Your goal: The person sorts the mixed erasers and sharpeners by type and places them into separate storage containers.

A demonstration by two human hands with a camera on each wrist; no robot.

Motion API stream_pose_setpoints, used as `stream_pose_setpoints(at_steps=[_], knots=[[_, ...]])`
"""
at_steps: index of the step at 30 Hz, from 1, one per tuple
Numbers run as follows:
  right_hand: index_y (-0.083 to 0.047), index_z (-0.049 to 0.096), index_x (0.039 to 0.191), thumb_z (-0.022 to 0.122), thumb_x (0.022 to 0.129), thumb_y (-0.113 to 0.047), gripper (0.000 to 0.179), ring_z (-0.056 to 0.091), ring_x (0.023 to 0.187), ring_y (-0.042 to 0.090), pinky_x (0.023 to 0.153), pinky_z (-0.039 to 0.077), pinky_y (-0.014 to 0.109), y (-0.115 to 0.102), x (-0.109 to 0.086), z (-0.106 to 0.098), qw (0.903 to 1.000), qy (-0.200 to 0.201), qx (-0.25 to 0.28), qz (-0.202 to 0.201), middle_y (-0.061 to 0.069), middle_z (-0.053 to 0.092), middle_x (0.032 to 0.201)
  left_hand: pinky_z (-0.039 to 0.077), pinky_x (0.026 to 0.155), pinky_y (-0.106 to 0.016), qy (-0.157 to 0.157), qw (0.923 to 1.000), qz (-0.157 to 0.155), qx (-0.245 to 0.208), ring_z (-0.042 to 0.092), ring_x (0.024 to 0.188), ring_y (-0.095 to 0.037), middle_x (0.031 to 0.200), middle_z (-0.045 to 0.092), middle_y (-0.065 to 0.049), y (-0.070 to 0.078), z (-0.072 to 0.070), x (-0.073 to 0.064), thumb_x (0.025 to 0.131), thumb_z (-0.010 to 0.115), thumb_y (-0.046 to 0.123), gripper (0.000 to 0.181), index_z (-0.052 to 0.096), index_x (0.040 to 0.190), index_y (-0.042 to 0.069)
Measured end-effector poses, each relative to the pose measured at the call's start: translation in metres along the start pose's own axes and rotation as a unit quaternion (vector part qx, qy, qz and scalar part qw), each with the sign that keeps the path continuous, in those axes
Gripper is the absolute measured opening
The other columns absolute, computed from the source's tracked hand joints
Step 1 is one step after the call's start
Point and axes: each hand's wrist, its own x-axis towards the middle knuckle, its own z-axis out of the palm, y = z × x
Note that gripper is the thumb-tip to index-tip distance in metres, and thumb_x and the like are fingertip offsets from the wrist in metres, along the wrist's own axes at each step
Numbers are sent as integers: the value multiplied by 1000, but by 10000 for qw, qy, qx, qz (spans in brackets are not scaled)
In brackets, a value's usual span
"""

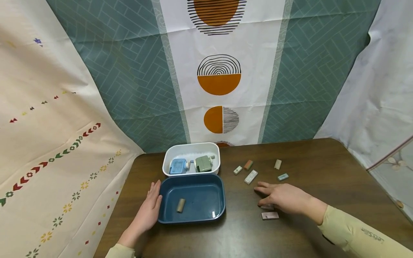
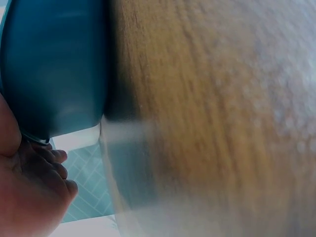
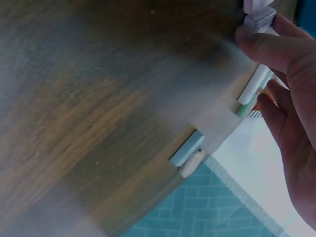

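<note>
My left hand (image 1: 149,209) lies with straight fingers along the left side of a dark blue tray (image 1: 222,200); the left wrist view shows it against the tray wall (image 2: 59,64). A small olive block (image 1: 181,205) sits inside the tray. Over on the right, my right hand (image 1: 284,197) reaches down to the table. Its thumb and a finger pinch a small greyish-purple block (image 3: 260,19), mostly covered by the hand in the head view. Just in front of it lies a pink block (image 1: 270,215).
Behind the tray stands a white bin (image 1: 191,147) with a blue item (image 1: 178,166) and a green item (image 1: 203,163). Several small blocks lie beyond my right hand: white (image 1: 251,177), pale green (image 1: 237,170), orange-brown (image 1: 248,165), beige (image 1: 278,164) and teal (image 1: 283,177). Curtains hang behind the table.
</note>
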Motion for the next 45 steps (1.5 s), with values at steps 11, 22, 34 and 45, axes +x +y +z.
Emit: stream_pose_setpoints(at_steps=[11, 22, 34, 45], knots=[[-21, 82, 120, 95, 78, -11, 45, 56, 140, 41, 75, 62, 36, 3, 2, -7, 9984, -372, 84, 411, 17, 62, 150, 15, 123, -70, 85, 9999, 87, -113, 12, 159, -53, 170, 25, -32, -1, 3, -2, 114, 45, 6, 55, 26, 163, -13], [-16, 87, 111, 90, 80, -2, 34, 49, 146, 44, 67, 50, 23, 2, 21, -12, 9951, -556, 581, 574, 20, 57, 154, 15, 123, -72, 133, 9996, 131, -192, 11, 158, -55, 169, 24, -34, -2, -2, -3, 114, 43, 5, 55, 25, 162, -15], [-16, 85, 117, 96, 78, -16, 41, 47, 147, 45, 71, 57, 28, 7, 13, -11, 9870, -682, 1042, 1012, 21, 52, 159, 15, 123, -72, 85, 9997, 66, -202, 11, 159, -54, 170, 23, -33, 0, -1, -2, 115, 44, 8, 56, 25, 163, -14], [-17, 82, 121, 95, 81, -21, 43, 43, 149, 46, 76, 61, 39, 10, 4, -7, 9875, -561, 1014, 1073, 20, 52, 159, 15, 123, -71, 59, 9998, 37, -201, 11, 159, -53, 171, 23, -33, 1, 1, -1, 115, 44, 9, 56, 25, 163, -14]])
